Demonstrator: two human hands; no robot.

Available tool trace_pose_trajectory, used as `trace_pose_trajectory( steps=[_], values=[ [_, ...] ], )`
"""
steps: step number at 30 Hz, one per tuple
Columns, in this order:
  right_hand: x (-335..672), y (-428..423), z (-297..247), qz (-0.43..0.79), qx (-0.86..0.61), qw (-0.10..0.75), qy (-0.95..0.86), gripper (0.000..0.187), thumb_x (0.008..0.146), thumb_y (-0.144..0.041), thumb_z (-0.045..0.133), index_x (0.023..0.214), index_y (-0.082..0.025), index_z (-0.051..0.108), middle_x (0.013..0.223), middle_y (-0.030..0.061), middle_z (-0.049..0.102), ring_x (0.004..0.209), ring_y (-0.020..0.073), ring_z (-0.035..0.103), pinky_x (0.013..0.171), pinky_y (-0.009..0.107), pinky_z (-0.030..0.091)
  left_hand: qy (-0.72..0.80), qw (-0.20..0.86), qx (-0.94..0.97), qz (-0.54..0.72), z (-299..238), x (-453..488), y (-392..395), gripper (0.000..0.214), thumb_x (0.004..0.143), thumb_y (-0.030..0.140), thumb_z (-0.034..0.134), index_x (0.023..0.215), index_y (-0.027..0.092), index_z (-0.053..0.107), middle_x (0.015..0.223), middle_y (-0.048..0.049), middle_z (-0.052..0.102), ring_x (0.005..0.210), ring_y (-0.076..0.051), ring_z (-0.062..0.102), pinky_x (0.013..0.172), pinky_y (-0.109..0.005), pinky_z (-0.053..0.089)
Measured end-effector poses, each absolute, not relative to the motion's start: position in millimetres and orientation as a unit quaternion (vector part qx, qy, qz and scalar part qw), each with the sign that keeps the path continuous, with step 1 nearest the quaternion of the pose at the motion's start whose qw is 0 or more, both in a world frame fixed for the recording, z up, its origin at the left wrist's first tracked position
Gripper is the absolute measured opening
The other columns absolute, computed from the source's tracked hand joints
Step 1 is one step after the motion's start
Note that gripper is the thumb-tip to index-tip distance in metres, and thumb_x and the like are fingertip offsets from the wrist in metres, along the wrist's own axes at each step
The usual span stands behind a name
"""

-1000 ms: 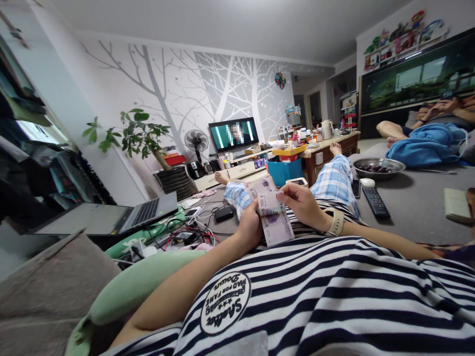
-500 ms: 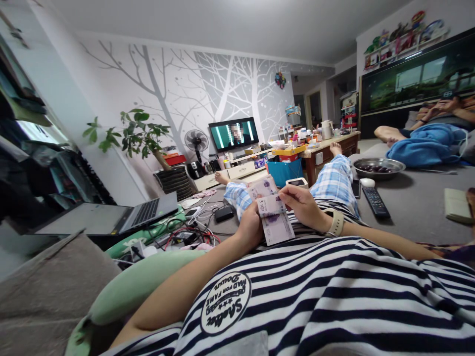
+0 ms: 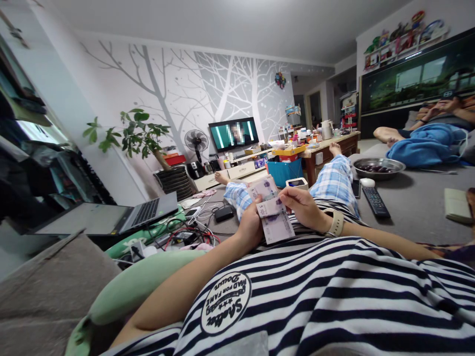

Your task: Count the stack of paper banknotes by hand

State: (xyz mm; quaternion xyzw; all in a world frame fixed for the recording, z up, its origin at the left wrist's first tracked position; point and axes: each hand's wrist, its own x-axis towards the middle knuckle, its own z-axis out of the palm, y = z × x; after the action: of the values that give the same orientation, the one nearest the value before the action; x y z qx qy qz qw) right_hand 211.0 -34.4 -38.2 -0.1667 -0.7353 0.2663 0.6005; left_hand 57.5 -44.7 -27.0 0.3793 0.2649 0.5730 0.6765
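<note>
Several pale purple banknotes (image 3: 277, 229) marked with a 5 are fanned out above my lap. My left hand (image 3: 250, 226) is closed round their left edge, with the thumb lying on top. The fingertips of my right hand (image 3: 302, 203) pinch the right edge of a banknote that is bent over in the middle. A light watch band circles my right wrist. Part of the banknotes' far end rises beyond my left thumb, above the blue checked trousers. The undersides of the banknotes and most of my left fingers are hidden.
To the left lie an open laptop (image 3: 148, 210), tangled cables and a black box (image 3: 224, 213). A small white box (image 3: 297, 183) stands beyond my right hand. A remote control (image 3: 376, 201) and a metal bowl (image 3: 379, 167) of dark round fruit lie right. Another person reclines at far right.
The banknotes have shifted very slightly in my hands. Both hands keep nearly the same place and hold.
</note>
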Motion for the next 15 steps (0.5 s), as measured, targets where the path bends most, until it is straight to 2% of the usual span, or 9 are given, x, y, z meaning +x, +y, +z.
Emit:
trace_pose_trajectory(
  steps=[8,12,15],
  values=[
    [212.1,-35.4,-37.7,0.267,-0.159,0.597,-0.740,0.038,0.095,-0.053,0.054,0.079,-0.019,0.061,0.061,-0.0033,0.051,0.051,0.0100,0.046,0.050,0.024,0.037,0.272,0.670,0.376,0.579,-23.0,59.1,-49.7,0.034,0.093,0.031,0.055,0.117,0.011,0.066,0.099,-0.0122,0.077,0.091,-0.028,0.074,0.090,-0.045,0.058],
    [212.7,-35.2,-39.3,0.259,-0.147,0.579,-0.759,0.040,0.100,-0.049,0.047,0.079,-0.018,0.062,0.066,0.0003,0.061,0.053,0.0105,0.048,0.052,0.025,0.039,0.298,0.636,0.354,0.617,-17.3,62.1,-54.5,0.034,0.094,0.027,0.052,0.121,0.010,0.065,0.100,-0.0119,0.077,0.092,-0.026,0.074,0.091,-0.041,0.058],
    [213.8,-31.0,-36.6,0.194,-0.185,0.613,-0.743,0.031,0.097,-0.044,0.054,0.082,-0.019,0.062,0.070,0.0006,0.062,0.061,0.0125,0.054,0.059,0.026,0.044,0.319,0.623,0.352,0.621,-15.0,62.4,-55.5,0.035,0.095,0.026,0.051,0.122,0.009,0.065,0.100,-0.0119,0.077,0.093,-0.026,0.074,0.089,-0.039,0.059]
  ],
)
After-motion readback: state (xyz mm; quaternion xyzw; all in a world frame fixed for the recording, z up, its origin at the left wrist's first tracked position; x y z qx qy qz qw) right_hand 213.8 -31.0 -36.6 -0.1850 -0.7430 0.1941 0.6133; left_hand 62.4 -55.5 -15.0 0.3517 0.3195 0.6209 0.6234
